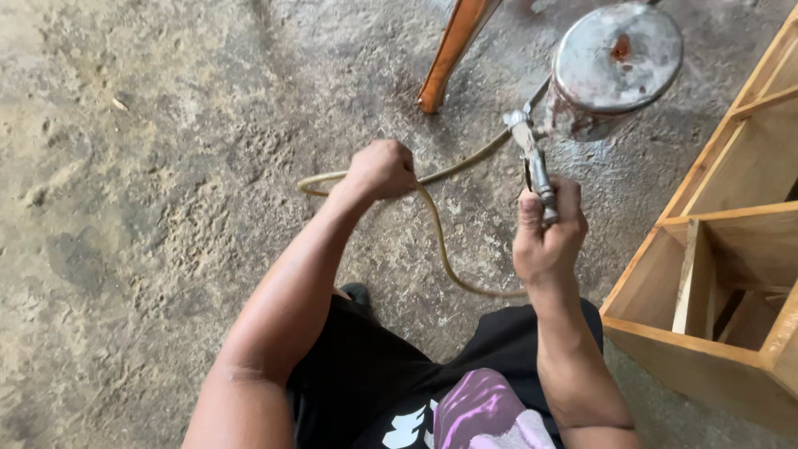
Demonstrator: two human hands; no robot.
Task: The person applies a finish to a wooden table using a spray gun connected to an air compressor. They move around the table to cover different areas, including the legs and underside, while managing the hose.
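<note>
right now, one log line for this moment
left hand: grips hose | right hand: holds spray gun | wooden shelf: at right

wooden shelf unit (731, 241), orange chair leg (453, 50), concrete floor (125, 208)

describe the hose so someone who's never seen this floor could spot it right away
Start at the wooden shelf unit on the right, then move left to the right hand gripping a spray gun. The hose loops across the concrete floor into the closed left hand: thin, yellowish, the only curved line there.
</note>
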